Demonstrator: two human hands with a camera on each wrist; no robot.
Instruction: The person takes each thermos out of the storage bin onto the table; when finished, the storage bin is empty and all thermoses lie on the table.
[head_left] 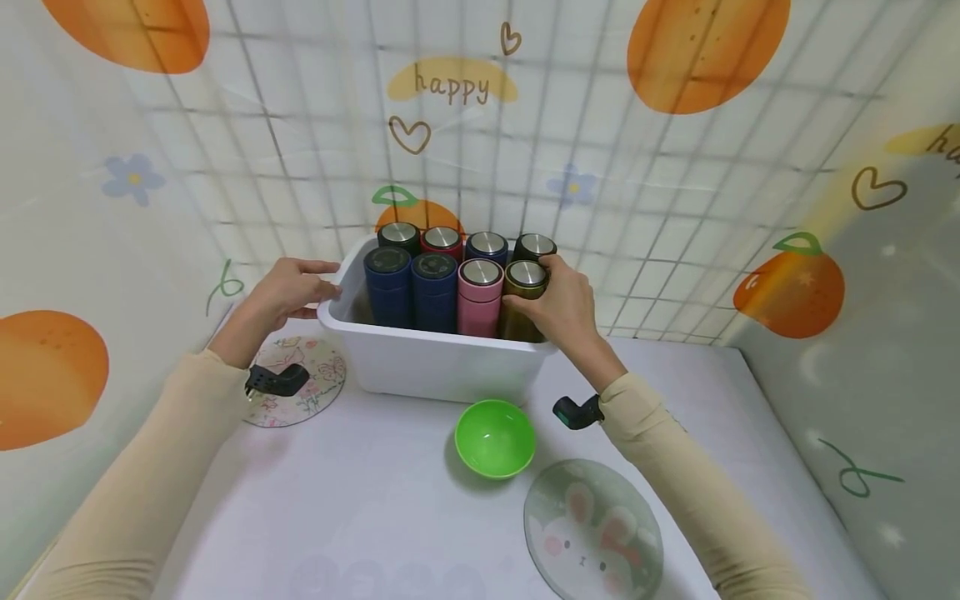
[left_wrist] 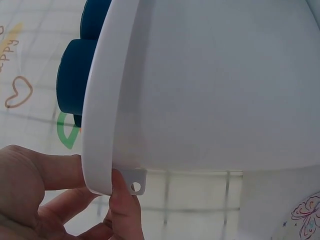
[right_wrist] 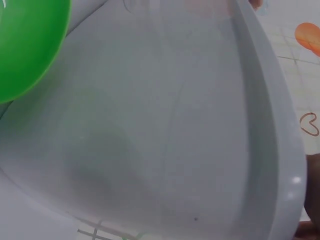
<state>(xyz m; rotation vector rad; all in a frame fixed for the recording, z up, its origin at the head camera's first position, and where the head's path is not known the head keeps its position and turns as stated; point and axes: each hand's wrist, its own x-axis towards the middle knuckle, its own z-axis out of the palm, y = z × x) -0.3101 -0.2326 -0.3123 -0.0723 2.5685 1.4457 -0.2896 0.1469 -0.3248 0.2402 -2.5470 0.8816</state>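
A white plastic bin [head_left: 442, 367] holds several upright thermos bottles in two rows. In its front row stand two navy bottles [head_left: 389, 287], a pink bottle [head_left: 478, 308] and a gold bottle [head_left: 517, 318]. My right hand [head_left: 566, 304] holds the gold bottle near its top, thumb on the left side and fingers on the far right. In the right wrist view the bin's wall hides most of that hand. At the bin's left end, my left hand [head_left: 288, 292] pinches the rim [left_wrist: 97, 160] between thumb and fingers, as the left wrist view shows.
A green bowl [head_left: 495, 439] stands just in front of the bin. Near the front right lies a round rabbit mat [head_left: 592, 529]; a floral round mat [head_left: 300, 396] lies by the left forearm. Behind the bin rises a wire grid [head_left: 315, 179] with a printed sheet.
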